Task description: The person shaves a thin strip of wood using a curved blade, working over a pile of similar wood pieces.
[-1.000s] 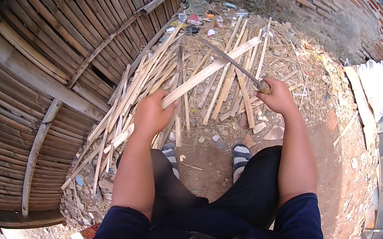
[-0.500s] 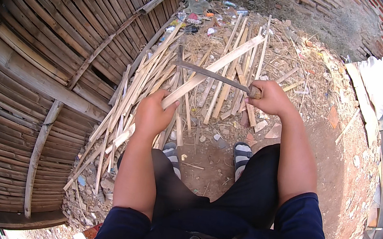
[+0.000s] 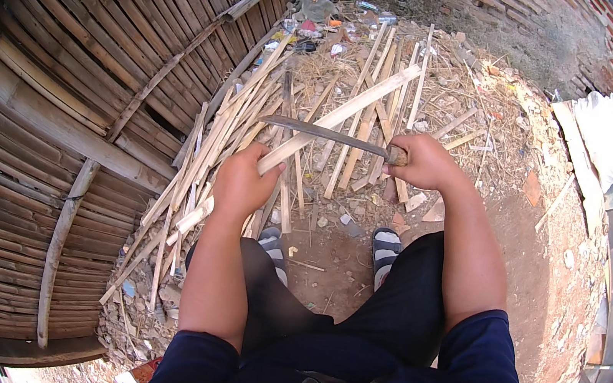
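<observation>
The wooden strip (image 3: 348,112) is located in front of the person, above the ground, in a diagonal position: the far end is directed forward and to the right, the near end toward the left hand (image 3: 242,179). The fingers of the left hand grasp the strip near its lower part, with the thumb along the side facing the right hand (image 3: 424,163).

The right hand is fitted around the handle (image 3: 398,155) of a long knife, fingers clenched on the grip. The blade (image 3: 329,133) extends to the person's left and crosses over the strip ahead of the left hand. Contact between blade and strip cannot be determined from this view.

Below the strip, loose wooden slats (image 3: 335,176) lie on the ground, roughly lengthwise. To the left, a denser pile of slats (image 3: 234,124) lies alongside a wall of bamboo poles (image 3: 45,118). Both feet, in striped sandals (image 3: 385,250), stand on the near side of the slats, on brown soil (image 3: 515,250).

Mixed litter (image 3: 312,29) lies at the far end of the pile, near a brick wall (image 3: 501,8). At far right, a white sack (image 3: 609,138) is positioned beside an upright-leaning board (image 3: 579,169).
</observation>
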Demonstrator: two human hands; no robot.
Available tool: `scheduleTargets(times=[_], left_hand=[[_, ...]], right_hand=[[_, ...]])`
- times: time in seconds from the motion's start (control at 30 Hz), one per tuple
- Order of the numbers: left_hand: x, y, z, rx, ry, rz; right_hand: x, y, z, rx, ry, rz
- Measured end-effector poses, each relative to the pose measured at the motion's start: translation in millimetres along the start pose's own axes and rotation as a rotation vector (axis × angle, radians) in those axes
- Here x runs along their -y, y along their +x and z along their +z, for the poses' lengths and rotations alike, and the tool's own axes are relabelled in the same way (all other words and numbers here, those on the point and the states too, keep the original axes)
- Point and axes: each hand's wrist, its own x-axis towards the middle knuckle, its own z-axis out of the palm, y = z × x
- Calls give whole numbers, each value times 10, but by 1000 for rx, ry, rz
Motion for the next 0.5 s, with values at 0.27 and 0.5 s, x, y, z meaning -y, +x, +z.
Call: scheduleTargets(times=[0.27,0.5], left_hand=[[-7,9,19,-43,-9,23],[-18,13,-20,-18,16,1]], right_hand=[[-372,-34,-107,-155,98,266],[-132,-56,-139,-68,49,205]])
